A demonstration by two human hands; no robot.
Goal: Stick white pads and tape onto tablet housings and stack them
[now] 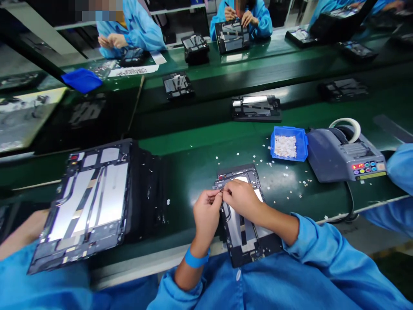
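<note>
Head view, hands: the left hand (206,215) and right hand (240,199) are meeting over the top edge of an opened tablet chassis (247,234); the fingers (217,194) of both are pinching together on something tiny, too small to identify.
Head view, step: they seem to be fitting or peeling a small piece at the chassis' upper corner; the next move is calling for steady fine placement.
Head view, location: the chassis is lying at the near edge of the counter (193,168), partly overhanging toward the lap.
Head view, surface: white scraps are littering the green counter near a blue tray (288,144) and a grey tape dispenser (343,157); a larger opened chassis (87,202) is sitting to the left.
Head view, room: other people in blue coats are working across the line.
</note>
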